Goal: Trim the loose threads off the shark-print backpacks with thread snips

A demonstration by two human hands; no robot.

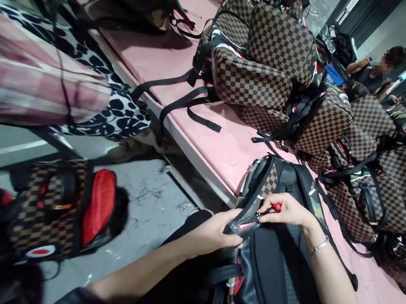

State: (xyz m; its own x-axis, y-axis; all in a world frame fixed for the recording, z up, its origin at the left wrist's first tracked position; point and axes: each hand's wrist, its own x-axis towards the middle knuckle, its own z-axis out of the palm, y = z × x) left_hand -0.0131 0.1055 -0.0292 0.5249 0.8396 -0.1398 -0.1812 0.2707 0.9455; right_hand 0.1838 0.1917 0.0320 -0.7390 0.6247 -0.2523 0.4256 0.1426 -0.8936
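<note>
A backpack (276,270) with a black padded back, camouflage trim and brown checkered panel lies at the edge of the pink table (226,151), resting partly on my lap. My left hand (218,231) grips a black strap piece (247,225) with red and white markings near the pack's top. My right hand (285,210) pinches a small red-handled tool (275,207) against that same strap. A thin bracelet circles my right wrist.
Several brown checkered backpacks (266,58) are piled across the pink table. More checkered packs (55,210) with red shark-mouth prints sit on the grey floor at left. Another person (377,73) sits at the far right; someone in pink plaid (24,73) is close at left.
</note>
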